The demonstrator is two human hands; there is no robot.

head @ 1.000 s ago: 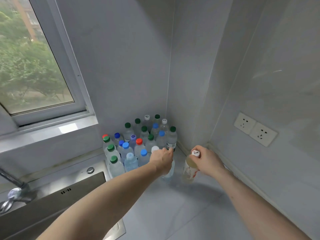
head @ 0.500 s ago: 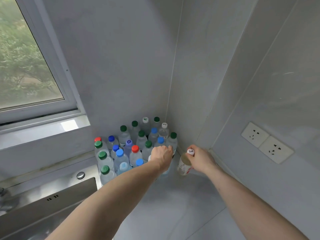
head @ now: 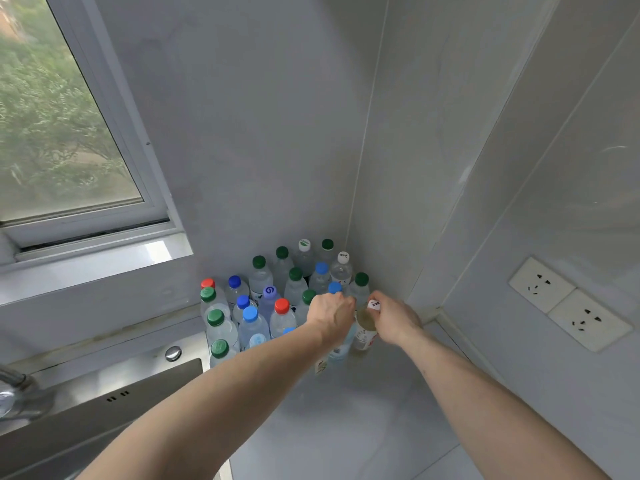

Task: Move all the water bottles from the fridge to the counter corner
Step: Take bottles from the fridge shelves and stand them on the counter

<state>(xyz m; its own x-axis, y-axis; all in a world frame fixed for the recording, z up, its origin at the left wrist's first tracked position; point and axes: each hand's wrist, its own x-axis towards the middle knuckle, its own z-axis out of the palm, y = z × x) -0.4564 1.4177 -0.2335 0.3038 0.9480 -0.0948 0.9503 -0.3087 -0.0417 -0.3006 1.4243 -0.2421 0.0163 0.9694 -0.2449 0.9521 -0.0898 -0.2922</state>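
Note:
Several upright water bottles (head: pixel 282 292) with green, blue, red and white caps are packed into the corner of the grey counter (head: pixel 363 420). At the front right of that cluster, my left hand (head: pixel 330 315) grips the top of a clear bottle (head: pixel 341 346) with a pale blue label, hiding its cap. My right hand (head: pixel 393 318) holds the neck of a yellowish bottle (head: pixel 365 332) with a white cap. Both bottles stand side by side against the cluster, and their bases look to be on the counter.
A steel sink (head: pixel 104 410) with a tap (head: pixel 15 393) lies at the left, below a window (head: pixel 62 133). Walls close the corner behind and to the right. Two wall sockets (head: pixel 568 303) sit on the right wall. Open counter stretches toward me.
Both hands carried their bottles further into the corner and closer together, up against the cluster. The view moved in closer and turned right.

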